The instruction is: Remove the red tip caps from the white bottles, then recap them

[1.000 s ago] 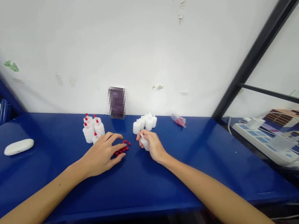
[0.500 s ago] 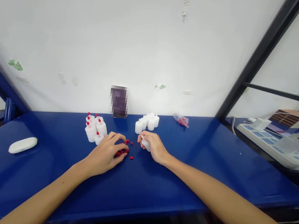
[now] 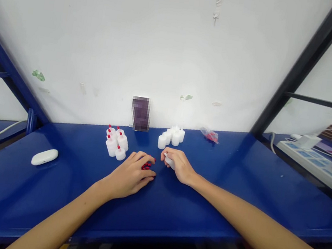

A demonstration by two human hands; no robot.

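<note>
My left hand (image 3: 133, 174) rests on the table with its fingers apart and curved around a small pile of red caps (image 3: 146, 165). Its thumb tip is at a stray cap on the right side of the pile, and part of the pile is hidden under the fingers. A small white squeeze bottle (image 3: 169, 161) lies tilted in my right hand (image 3: 180, 167), which is closed around it, nozzle pointing up and left. Left of the hands stand several white bottles with red caps (image 3: 112, 143). Behind my right hand is a cluster of uncapped white bottles (image 3: 172, 136).
The blue table (image 3: 78, 207) meets a white wall. A clear bag with red pieces (image 3: 211, 136) lies at the back right. A pixelated dark upright object (image 3: 141, 114) stands at the wall. A white case (image 3: 44, 157) lies left; a power strip (image 3: 318, 166) is far right.
My view has swung slightly left. My left hand's fingers have reached rightward over the caps, to the stray one. My right hand still holds the bottle.
</note>
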